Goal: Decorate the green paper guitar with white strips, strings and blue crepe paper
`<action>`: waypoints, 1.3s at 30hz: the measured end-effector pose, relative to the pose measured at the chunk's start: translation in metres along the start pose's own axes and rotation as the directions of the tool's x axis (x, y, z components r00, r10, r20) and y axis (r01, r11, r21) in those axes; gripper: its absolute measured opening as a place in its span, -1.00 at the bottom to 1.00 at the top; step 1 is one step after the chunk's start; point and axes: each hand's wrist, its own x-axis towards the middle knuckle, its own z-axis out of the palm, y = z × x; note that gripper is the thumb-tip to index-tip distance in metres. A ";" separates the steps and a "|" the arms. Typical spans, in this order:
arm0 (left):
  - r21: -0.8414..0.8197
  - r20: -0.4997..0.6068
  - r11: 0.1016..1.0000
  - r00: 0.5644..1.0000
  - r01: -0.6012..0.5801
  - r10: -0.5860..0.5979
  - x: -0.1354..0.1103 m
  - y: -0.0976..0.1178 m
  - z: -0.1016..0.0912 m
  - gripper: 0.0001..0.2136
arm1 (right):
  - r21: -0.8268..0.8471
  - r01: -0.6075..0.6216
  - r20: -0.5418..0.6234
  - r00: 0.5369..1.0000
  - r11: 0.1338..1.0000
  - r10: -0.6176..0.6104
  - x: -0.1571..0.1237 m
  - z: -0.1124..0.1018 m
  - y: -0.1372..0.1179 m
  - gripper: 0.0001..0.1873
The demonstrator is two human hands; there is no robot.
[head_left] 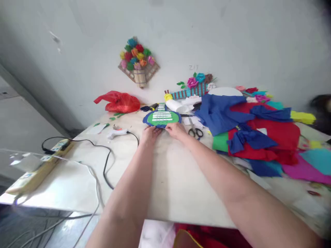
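A guitar-shaped paper craft (169, 121) lies on the table, green in the middle with a ruffled blue border. Several white strips cross its body and its short neck. At the near edge, my left hand (152, 133) rests low with its fingers stretched out against the blue border. My right hand (176, 130) is closed, thumb and fingers pinching that same edge a little to the right. Black-handled scissors (196, 132) lie just right of my right hand. To the left is a white glue gun (117, 133) with a black cord.
Blue and red crepe paper (269, 131) is heaped on the right. A red plastic bag (121, 102) sits at the back left, near a power strip (38, 168) with trailing cords. A white paper roll (176, 105) lies behind. A paper-flower decoration (139, 62) hangs on the wall.
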 end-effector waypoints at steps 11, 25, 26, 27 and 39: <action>-0.003 -0.100 1.000 0.995 -0.017 0.016 0.000 -0.001 0.005 -0.77 | 0.002 -0.023 0.010 1.000 1.000 0.023 -0.002 -0.004 -0.003 -0.76; -0.012 -0.177 0.998 0.982 0.067 -0.068 0.005 0.000 0.010 -0.83 | 0.033 0.003 -0.003 1.000 0.999 -0.003 -0.001 -0.002 0.002 -0.76; -0.012 -0.184 0.998 0.980 0.069 -0.070 0.005 0.001 0.010 -0.82 | 0.041 0.009 0.000 1.000 0.999 -0.009 -0.001 -0.002 0.002 -0.77; -0.014 -0.191 0.997 0.979 0.071 -0.072 0.005 0.001 0.011 -0.82 | 0.051 0.016 0.004 1.000 0.999 -0.016 0.000 -0.002 0.002 -0.77; -0.002 -0.265 0.998 0.962 0.063 -0.061 0.001 0.003 0.015 -0.80 | 0.019 0.033 -0.029 0.999 0.999 -0.032 0.004 0.000 -0.005 -0.82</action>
